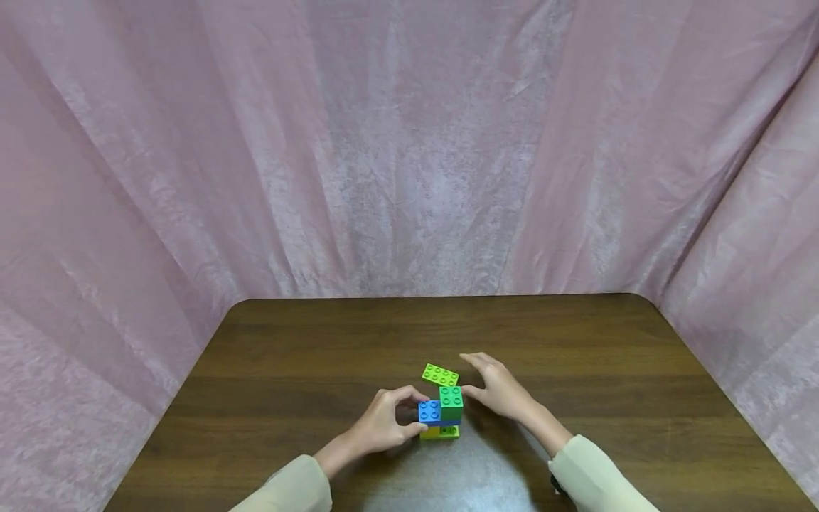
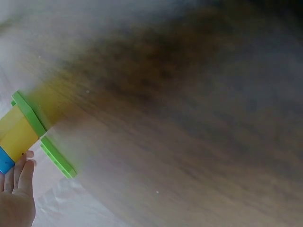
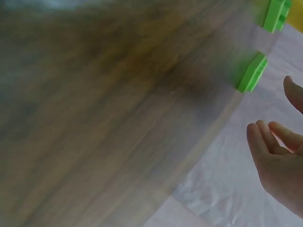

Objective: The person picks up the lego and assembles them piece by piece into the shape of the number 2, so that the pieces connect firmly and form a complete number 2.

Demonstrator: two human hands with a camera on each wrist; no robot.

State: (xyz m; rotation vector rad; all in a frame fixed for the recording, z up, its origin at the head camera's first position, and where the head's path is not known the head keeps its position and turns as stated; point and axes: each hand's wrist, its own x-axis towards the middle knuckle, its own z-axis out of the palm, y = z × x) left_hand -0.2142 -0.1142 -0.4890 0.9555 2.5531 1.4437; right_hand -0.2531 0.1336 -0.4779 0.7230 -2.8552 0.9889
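Stack of bricks [image 1: 446,414] in the middle, loose brick [image 1: 440,375] behind

Before you is the table [image 1: 288,355], and beyond its far edge hangs the curtain [image 1: 422,142]. The stack stands on the table, about halfway between its left and right edges. Its top brick [image 1: 451,404] sits on the right end of the brick below [image 1: 429,410]. Your left hand [image 1: 386,422] is at the left end of this lower brick. Your right hand [image 1: 501,390] is just right of the stack. The loose brick lies at an angle on the table, left of your right fingertips.

No text, label, brand, number or sign can be read anywhere.
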